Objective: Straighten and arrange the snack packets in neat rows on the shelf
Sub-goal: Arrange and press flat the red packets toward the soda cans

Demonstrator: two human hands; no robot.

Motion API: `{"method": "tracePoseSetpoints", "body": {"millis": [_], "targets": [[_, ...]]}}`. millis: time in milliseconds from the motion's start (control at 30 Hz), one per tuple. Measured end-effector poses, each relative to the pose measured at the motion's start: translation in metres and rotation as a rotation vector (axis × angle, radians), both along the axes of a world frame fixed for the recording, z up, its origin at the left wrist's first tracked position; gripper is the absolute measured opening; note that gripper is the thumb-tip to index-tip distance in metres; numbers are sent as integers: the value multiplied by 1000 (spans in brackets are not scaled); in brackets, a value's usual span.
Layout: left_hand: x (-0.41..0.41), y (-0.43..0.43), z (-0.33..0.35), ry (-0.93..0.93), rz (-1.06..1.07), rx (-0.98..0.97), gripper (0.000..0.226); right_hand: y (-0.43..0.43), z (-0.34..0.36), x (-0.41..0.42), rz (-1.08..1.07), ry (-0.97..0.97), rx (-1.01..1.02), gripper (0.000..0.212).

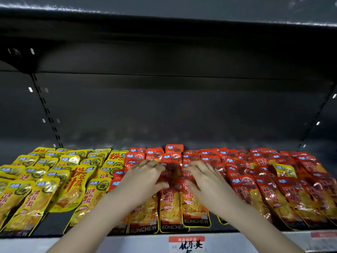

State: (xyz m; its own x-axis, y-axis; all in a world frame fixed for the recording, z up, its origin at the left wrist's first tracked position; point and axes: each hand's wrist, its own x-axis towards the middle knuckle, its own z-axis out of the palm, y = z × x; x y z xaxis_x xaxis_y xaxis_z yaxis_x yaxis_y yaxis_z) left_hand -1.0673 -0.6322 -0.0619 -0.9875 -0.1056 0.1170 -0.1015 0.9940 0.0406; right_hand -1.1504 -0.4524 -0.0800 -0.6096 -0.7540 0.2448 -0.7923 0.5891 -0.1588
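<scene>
Red snack packets [259, 181] fill the middle and right of the dark shelf [54, 221] in overlapping rows. Yellow snack packets [42, 179] fill the left part. Both my hands are on the middle red row. My left hand [144, 178] lies palm down with its fingers on the left side of a red packet [170, 203]. My right hand [204, 179] rests on that row's right side, fingers spread and slightly bent. The packet's top sits between my thumbs. One yellow packet [285, 170] lies among the red ones at the right.
The shelf's back panel [173, 110] is dark and bare, with an upper shelf [164, 28] overhead. A white price rail [237, 241] with a red and white price label [187, 243] runs along the front edge. A gap of bare shelf shows between the yellow front packets.
</scene>
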Motion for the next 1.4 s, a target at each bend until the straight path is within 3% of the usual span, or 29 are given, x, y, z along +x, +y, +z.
{"method": "tracePoseSetpoints", "body": {"millis": [133, 300, 767, 1000, 1233, 1400], "targets": [[8, 8, -11, -81, -12, -84, 81, -8, -15, 12, 69, 7, 75, 68], [8, 13, -21, -99, 37, -67, 87, -7, -24, 10, -47, 87, 63, 48], [1, 11, -15, -118, 76, 22, 89, -12, -20, 11, -35, 202, 97, 51], [2, 12, -14, -100, 94, 63, 88, -21, -22, 10, 16, 136, 100, 62], [-19, 44, 3, 106, 18, 77, 65, 1, -9, -4, -21, 166, -16, 39], [-59, 96, 9, 269, -59, 208, 41, 39, 0, -30, -167, 202, -60, 50]]}}
